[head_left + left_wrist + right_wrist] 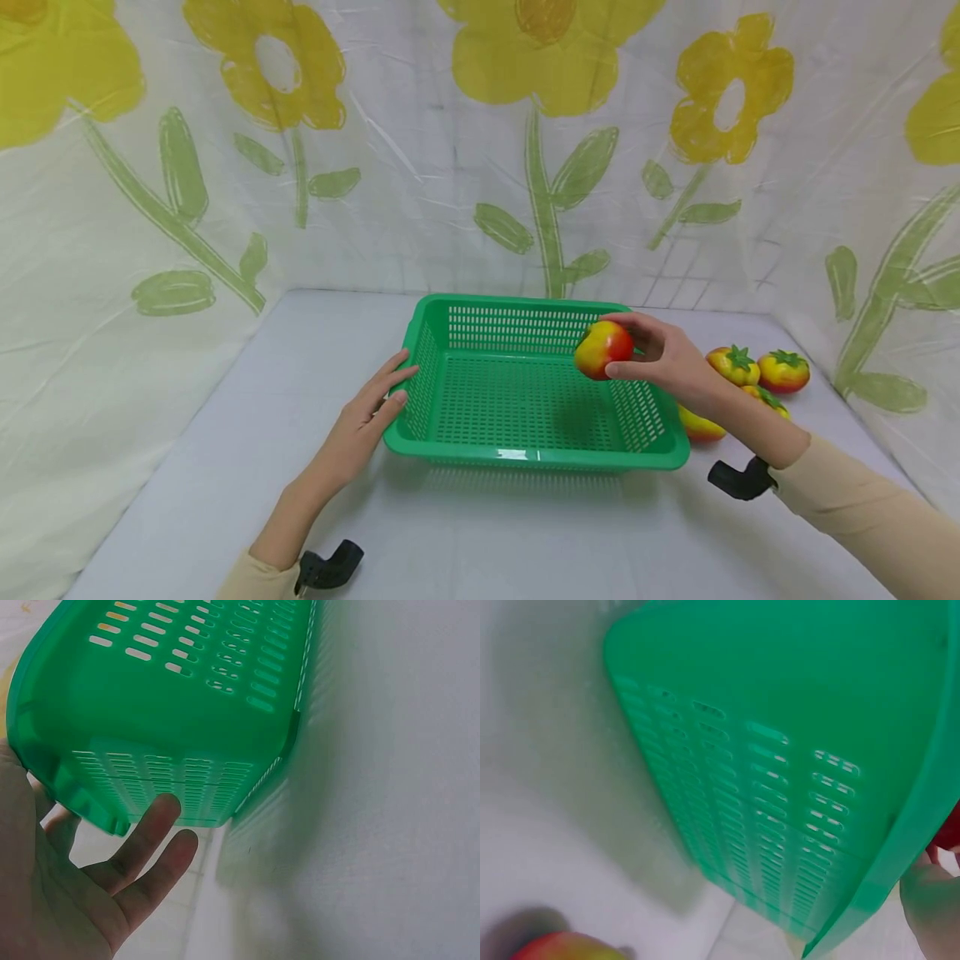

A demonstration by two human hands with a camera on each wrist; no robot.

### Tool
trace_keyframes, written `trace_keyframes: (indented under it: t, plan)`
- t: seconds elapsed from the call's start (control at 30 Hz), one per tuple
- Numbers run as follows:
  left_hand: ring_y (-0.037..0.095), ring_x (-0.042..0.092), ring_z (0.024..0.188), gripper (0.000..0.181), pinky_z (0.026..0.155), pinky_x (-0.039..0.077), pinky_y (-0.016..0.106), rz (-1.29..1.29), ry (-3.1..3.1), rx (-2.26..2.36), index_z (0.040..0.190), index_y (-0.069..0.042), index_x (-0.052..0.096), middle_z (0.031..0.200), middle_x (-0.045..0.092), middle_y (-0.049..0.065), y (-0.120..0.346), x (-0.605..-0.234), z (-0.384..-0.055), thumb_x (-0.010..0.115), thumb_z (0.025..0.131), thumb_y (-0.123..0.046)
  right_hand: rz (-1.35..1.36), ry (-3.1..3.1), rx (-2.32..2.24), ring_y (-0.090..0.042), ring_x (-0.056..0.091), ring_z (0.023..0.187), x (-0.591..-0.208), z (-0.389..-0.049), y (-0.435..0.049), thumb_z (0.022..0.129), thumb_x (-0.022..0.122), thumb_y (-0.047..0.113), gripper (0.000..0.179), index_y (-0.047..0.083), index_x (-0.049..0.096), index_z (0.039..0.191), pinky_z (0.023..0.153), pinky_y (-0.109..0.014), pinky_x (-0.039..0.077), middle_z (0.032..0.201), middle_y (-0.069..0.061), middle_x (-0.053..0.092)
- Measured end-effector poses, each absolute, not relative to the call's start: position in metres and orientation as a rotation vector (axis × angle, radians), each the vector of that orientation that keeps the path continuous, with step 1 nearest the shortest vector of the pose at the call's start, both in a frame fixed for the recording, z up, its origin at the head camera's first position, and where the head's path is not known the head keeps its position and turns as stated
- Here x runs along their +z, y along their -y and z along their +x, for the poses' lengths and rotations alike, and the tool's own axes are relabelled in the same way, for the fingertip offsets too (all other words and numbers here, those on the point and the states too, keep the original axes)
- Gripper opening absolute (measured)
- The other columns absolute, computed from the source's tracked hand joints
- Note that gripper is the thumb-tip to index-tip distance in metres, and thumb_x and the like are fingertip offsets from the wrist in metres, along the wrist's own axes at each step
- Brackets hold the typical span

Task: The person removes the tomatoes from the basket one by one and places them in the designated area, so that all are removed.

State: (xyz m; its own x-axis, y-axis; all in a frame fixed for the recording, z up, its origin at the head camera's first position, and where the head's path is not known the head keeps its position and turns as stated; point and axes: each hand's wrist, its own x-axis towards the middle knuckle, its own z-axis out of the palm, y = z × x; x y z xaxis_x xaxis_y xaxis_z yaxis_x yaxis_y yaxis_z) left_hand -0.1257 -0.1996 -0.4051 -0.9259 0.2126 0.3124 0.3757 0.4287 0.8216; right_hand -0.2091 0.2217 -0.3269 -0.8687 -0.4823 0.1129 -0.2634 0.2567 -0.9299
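A green plastic basket [525, 456] with slotted walls stands on the table, its floor bare in the head view. Above its right side, my right hand [667, 358] holds a round red-and-yellow fruit [602, 350] between thumb and fingers. The right wrist view has only part of that hand [934, 904] and a sliver of the fruit [951, 831] beyond the rim. At the basket's left rim, my left hand [363, 425] rests with its fingers extended. Two of this hand's [82, 892] fingers stretch along the outside of the wall in the left wrist view.
To the basket's right lie several red-and-yellow fruits, some with green leafy tops, such as this one [783, 371]. Another fruit [701, 427] lies close against the basket's right side. A white curtain [420, 233] printed with yellow flowers hangs behind the table [480, 542].
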Motion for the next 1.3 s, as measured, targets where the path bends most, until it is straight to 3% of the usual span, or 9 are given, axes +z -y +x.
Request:
trace_keyframes:
  t: [1.3]
  plan:
    - [0.015, 0.017, 0.145, 0.042, 0.105, 0.032, 0.056, -0.524, 2.519, -1.505, 0.149, -0.020, 0.045, 0.159, 0.022, -0.013, 0.200, -0.406, -0.127, 0.042, 0.108, -0.029, -0.662, -2.373, -1.687, -0.017, 0.055, 0.118, -0.332, -0.185, -0.243, 0.091, 0.072, 0.008, 0.063, 0.006, 0.042, 0.146, 0.090, -0.026, 0.048, 0.139, -0.011, 0.050]
